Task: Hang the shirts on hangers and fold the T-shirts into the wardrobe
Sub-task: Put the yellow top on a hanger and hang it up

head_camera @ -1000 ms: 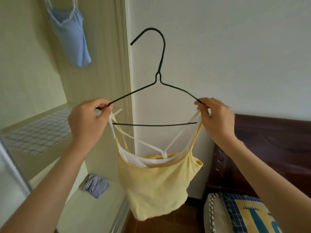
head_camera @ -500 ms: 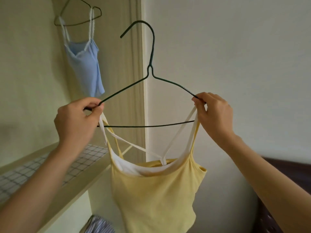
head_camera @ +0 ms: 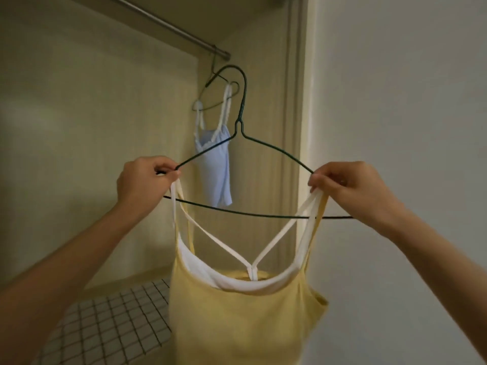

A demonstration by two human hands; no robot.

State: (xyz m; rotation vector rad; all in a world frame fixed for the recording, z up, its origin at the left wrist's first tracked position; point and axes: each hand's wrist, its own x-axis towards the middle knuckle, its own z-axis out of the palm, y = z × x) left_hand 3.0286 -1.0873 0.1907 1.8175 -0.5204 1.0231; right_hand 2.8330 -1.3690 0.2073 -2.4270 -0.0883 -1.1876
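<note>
Yellow camisole [head_camera: 237, 317] hung by straps from dark wire hanger [head_camera: 241, 143], held up before open wardrobe. Hanger's long axis ran left-right, hook up, tip toward rail [head_camera: 168, 25]. Left hand [head_camera: 145, 180] and right hand [head_camera: 350, 188] each pinched one hanger end, strap included. Blue top [head_camera: 214, 164] already on rail; yellow one not yet hooked. Checked shelf [head_camera: 110, 327] below.

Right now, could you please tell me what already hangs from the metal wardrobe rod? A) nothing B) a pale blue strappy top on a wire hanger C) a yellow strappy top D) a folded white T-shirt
B: the pale blue strappy top hangs on a thin wire hanger hooked over the metal wardrobe rod, while both hands hold the yellow top below the rod.
</note>
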